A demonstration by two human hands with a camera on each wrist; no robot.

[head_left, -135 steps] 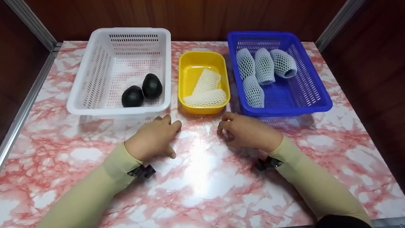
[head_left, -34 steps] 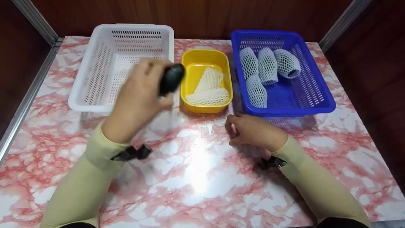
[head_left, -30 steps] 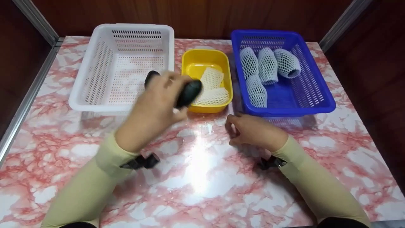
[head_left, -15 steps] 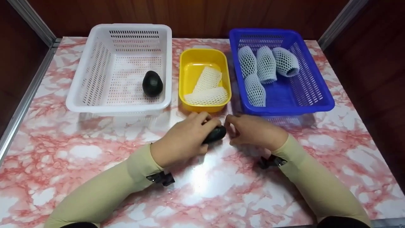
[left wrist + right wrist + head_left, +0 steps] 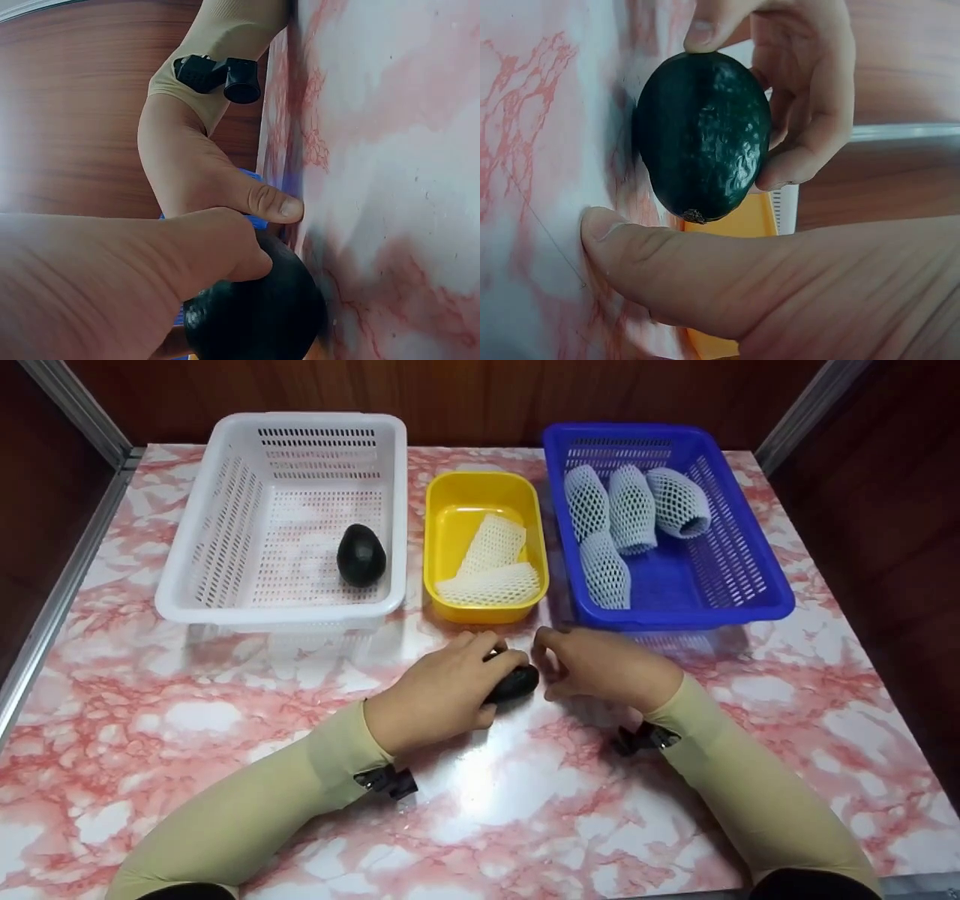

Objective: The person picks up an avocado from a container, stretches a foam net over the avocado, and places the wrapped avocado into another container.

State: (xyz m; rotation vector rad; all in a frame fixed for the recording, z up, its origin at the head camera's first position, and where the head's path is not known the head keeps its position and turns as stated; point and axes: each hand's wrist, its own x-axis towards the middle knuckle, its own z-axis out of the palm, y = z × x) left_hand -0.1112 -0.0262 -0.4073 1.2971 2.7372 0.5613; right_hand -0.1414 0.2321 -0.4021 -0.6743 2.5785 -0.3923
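Observation:
My left hand grips a dark green avocado from above, low over the table in front of the yellow box. In the right wrist view, thumb and fingers hold the avocado from opposite sides, its stem end facing the right hand. My right hand rests on the table just right of it, fingers loosely bent and holding nothing. Another avocado lies in the white basket. Two flattened white foam net sleeves lie in the yellow box.
At the right stands a blue basket, holding several net-covered pieces along its left and back sides. The three containers line the back of the marbled table. Dark wood panels enclose the table behind and at the sides.
My left hand has taken one of two avocados out of the white basket and carried it right and down to the front of the yellow box. My right hand has barely moved.

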